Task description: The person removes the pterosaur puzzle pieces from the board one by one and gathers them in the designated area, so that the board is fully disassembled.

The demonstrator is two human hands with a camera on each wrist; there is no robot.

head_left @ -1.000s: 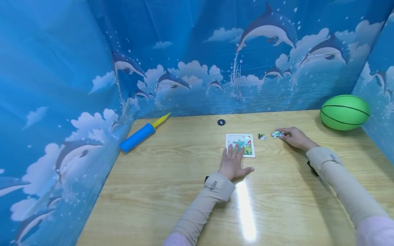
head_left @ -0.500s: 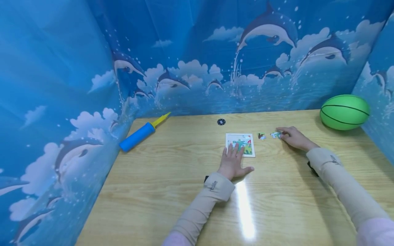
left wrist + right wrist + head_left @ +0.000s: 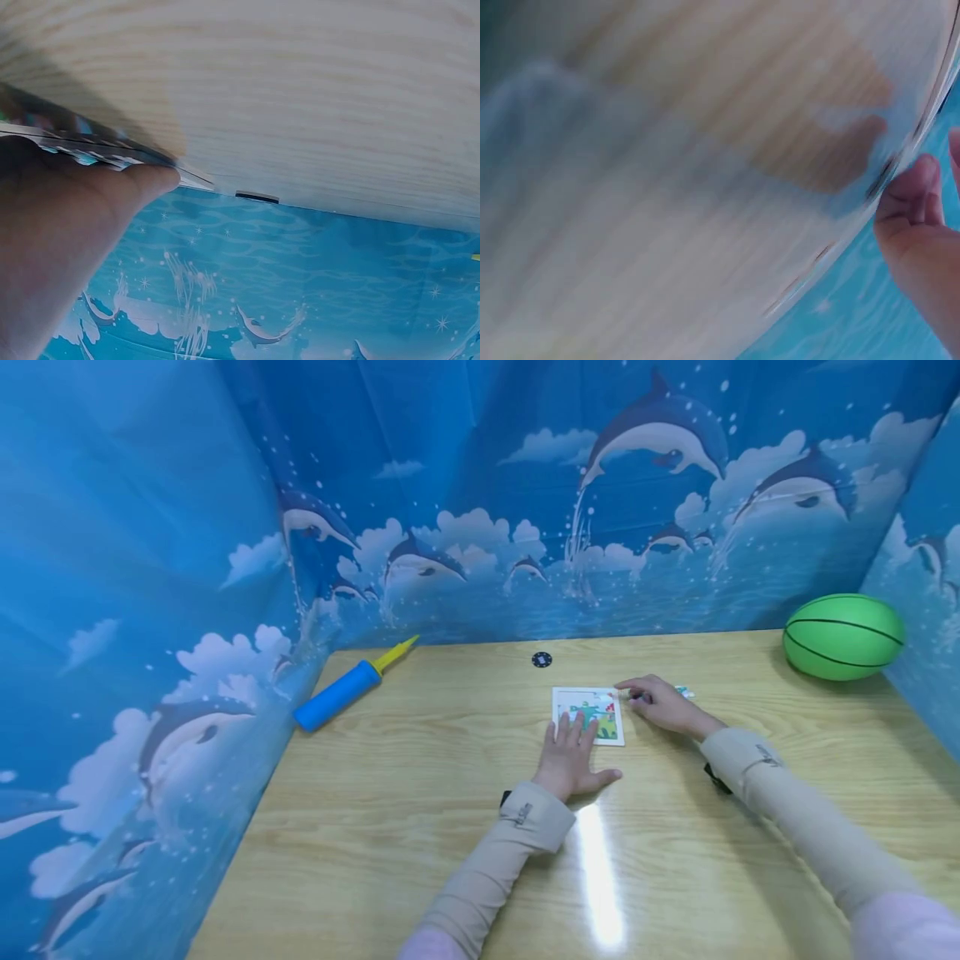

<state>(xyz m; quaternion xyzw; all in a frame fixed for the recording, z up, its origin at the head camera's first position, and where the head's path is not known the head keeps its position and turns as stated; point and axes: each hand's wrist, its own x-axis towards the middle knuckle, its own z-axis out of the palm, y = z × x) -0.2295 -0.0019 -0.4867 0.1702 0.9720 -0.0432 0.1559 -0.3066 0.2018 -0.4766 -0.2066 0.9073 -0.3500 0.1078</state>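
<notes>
My left hand (image 3: 564,764) lies with fingers spread and straight over the lower part of a white-framed jigsaw puzzle (image 3: 620,727) with a green figure in its picture. The left wrist view shows the thin puzzle board (image 3: 196,181) edge-on beside that hand. Just right of the frame, my right hand (image 3: 663,703) reaches low over the table, thumb and forefinger apart. A dark, flat puzzle piece (image 3: 883,178) lies by the thumb tip in the right wrist view; the hand mostly hides it from above. A second puzzle piece (image 3: 686,691) lies behind the right hand.
A round black token (image 3: 542,659) lies behind the puzzle. At the back left is a blue hand pump (image 3: 337,695) with a yellow nozzle; a green ball (image 3: 843,637) sits at the back right. Dolphin-print sheets (image 3: 465,485) wall the wooden table (image 3: 360,827).
My right hand has left the green-and-white puzzle piece and moved left to the other piece beside the frame. The left piece is now mostly covered. The left hand stays in place.
</notes>
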